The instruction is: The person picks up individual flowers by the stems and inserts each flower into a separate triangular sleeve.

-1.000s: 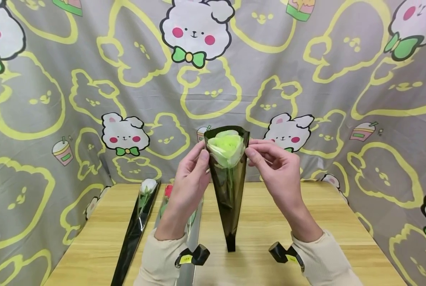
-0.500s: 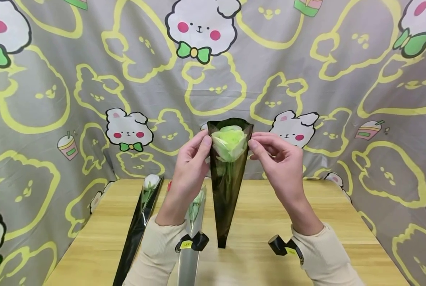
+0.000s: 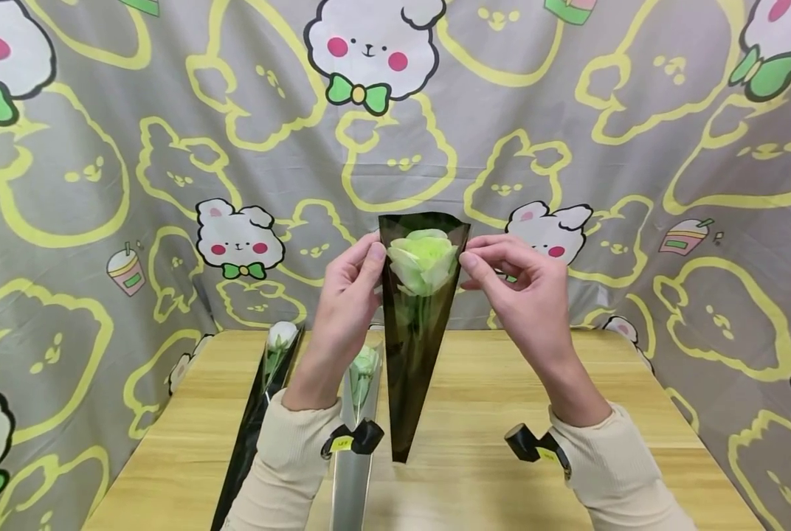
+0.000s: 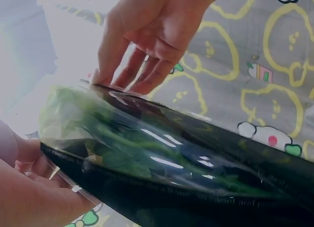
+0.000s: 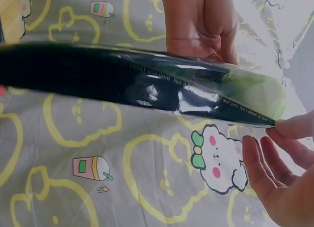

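Observation:
A pale green artificial flower (image 3: 425, 258) sits inside a dark see-through cone-shaped sleeve (image 3: 414, 369), held up over the table with its narrow end down. My left hand (image 3: 347, 306) pinches the sleeve's upper left edge between thumb and fingers. At the opposite upper edge, my right hand (image 3: 533, 295) pinches the film with thumb and forefinger. Printed lettering runs along the sleeve's border in the right wrist view, where the bloom (image 5: 257, 92) shows at the wide end. In the left wrist view, a green stem (image 4: 162, 146) is visible through the film.
On the wooden table (image 3: 535, 383), a white rose (image 3: 281, 338) in a black sleeve (image 3: 246, 450) lies at the left. Beside it a whitish-green flower (image 3: 364, 369) lies in a clear-fronted sleeve (image 3: 351, 490), partly behind my left arm. A patterned grey curtain (image 3: 395, 188) surrounds the table.
The wrapped flower has risen slightly, and its narrow end has swung left. Both hands keep their hold on the edges. A red bloom seen earlier is now hidden by my left arm.

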### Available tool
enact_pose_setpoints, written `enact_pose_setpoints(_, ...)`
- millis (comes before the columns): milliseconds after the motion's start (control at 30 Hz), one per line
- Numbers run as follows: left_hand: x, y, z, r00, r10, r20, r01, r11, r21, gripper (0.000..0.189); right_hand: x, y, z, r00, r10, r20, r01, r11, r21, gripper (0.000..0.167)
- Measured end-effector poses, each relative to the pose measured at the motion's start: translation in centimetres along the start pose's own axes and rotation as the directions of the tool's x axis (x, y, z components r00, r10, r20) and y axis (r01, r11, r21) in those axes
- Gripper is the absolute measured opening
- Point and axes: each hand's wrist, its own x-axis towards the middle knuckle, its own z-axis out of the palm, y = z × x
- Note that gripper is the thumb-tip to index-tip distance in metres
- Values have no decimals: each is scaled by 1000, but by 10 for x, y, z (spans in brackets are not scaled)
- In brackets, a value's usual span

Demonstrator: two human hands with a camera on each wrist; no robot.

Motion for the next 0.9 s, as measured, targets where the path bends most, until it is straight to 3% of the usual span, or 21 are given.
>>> enact_pose_setpoints(233,-2,-3,0,998,-35,-51,40,994,100,46,0,0,6,999,20,25,-20,1000,20,9)
enact_pose_setpoints(400,-1,-7,-2,1000,21,1,-21,1000,6,41,2,-1,8,1000,20,-5,-20,999,30,9)
enact_pose_setpoints(500,-4,-13,-5,1000,1,24,0,1000,-13,43,5,-1,6,999,31,-23,-30,999,41,11)
enact_pose_setpoints(600,-12,-29,-9,996,-89,28,87,995,51,58,8,-1,6,998,46,-36,-44,997,58,13)
enact_pose_setpoints(700,-25,-56,-11,986,-161,43,151,973,177,83,10,-1,5,998,48,-52,-45,997,62,15)
enact_pose_setpoints(833,-44,-92,-10,974,-202,103,171,952,252,94,11,-1,3,997,37,-73,-35,999,32,13)
enact_pose_setpoints(900,-51,-102,-8,969,-211,130,176,955,238,88,12,-1,2,995,37,-89,-36,999,11,12)
